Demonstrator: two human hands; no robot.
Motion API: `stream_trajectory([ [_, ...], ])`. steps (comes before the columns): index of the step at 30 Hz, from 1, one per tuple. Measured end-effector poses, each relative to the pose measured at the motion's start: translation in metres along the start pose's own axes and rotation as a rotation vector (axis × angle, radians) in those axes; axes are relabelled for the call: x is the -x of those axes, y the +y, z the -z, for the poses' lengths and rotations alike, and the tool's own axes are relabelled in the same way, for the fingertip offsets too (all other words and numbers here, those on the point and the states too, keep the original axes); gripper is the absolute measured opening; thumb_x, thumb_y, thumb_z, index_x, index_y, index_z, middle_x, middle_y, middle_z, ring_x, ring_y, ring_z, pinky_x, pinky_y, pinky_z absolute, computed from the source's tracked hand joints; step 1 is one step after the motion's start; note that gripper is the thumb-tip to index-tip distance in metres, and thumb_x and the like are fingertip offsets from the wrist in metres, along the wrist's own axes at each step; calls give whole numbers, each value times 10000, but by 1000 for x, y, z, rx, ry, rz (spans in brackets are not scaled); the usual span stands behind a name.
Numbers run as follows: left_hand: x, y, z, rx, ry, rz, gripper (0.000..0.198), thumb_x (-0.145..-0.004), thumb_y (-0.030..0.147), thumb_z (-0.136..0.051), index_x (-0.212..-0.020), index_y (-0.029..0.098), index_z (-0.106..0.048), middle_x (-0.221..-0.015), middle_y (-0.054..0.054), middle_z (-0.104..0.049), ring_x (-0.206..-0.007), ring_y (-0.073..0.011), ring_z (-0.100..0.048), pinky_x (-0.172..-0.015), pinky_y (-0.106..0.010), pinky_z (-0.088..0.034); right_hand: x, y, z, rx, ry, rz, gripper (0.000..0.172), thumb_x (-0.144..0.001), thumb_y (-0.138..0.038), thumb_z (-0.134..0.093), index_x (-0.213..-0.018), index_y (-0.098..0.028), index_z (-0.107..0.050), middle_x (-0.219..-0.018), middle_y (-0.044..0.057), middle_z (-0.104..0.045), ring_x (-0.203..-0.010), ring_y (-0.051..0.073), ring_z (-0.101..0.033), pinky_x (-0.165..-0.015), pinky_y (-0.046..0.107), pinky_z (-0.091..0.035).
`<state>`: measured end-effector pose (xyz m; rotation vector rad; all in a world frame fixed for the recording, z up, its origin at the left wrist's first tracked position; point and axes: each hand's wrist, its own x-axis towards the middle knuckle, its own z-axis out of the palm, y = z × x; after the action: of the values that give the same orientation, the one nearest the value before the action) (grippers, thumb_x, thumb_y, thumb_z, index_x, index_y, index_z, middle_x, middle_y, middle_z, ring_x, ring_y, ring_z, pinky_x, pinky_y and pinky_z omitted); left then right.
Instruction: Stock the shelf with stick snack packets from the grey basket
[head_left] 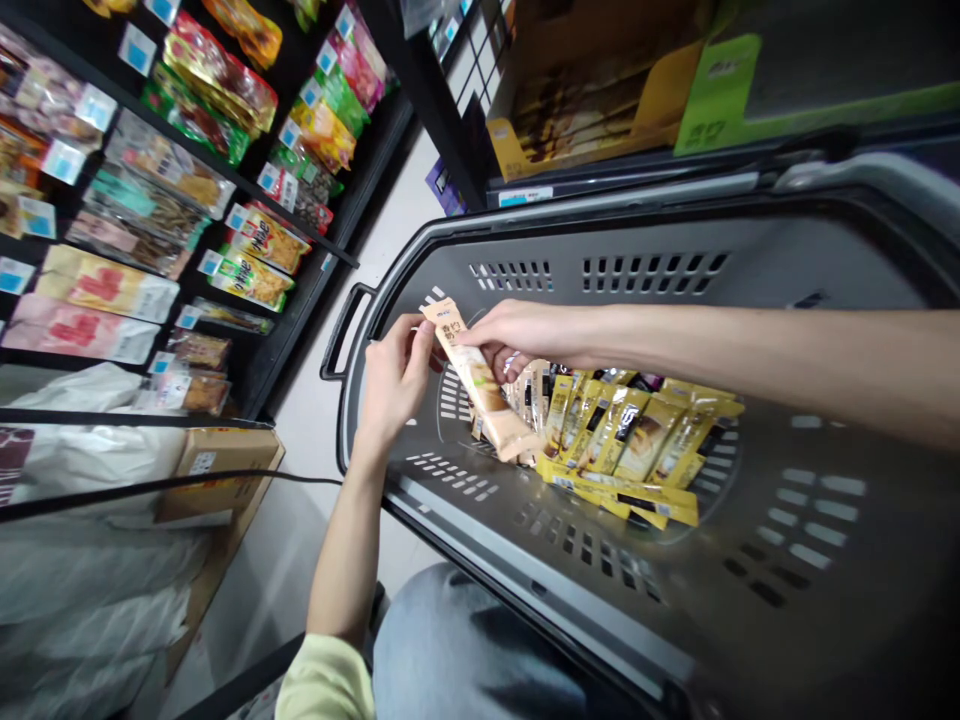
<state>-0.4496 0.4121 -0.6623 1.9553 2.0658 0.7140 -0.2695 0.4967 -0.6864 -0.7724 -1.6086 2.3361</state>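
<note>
- Snack packet [480, 390], long and beige with a tan top end, is held in both hands over the inside of a grey basket [750, 270]. It slants from the fingertips down toward the heap below.
- Left hand [395, 378] is closed narrowly on the packet's upper end, with thumb and fingers pinching the top edge from the left.
- Right hand [517, 335] comes in from the opposite side, fingers curled on the packet's upper part just right of that pinch. The two hands are almost touching.
- Just below and right of the grip, a pile of yellow packets [637, 435] lies on the basket floor. Whether the held packet's lower end rests on them cannot be told.
- Left of the grip, past the basket's handle [341, 335], dark shelves [187, 150] carry hanging snack bags with price tags.
- Lower left of the grip, a cardboard box [217, 470] sits on the floor.
- Under the left forearm, the person's jeans [457, 650] show.
</note>
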Motion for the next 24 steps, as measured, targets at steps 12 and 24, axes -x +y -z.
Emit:
stream_trajectory([
  [12,-3,-10,-2,-272,-103,-466,229,-932,217,-601,-1150,197,-666,-1181,-85,-683,-1117,-207,-614,-956,-346,-522,-2,4,11,8,107,-129,270,-897,-359,-659,-727,-153,-617,-621,18,-591,-463,85,-487,-424,221,-399],
  [24,-2,-10,-2,-294,-141,-444,160,-960,251,-581,-1028,196,-715,-1018,-61,-741,-962,-191,-674,-863,-316,-526,8,-17,37,154,60,-198,247,-661,-248,-916,-698,-181,-681,-525,-21,-560,-433,82,-510,-385,199,-368],
])
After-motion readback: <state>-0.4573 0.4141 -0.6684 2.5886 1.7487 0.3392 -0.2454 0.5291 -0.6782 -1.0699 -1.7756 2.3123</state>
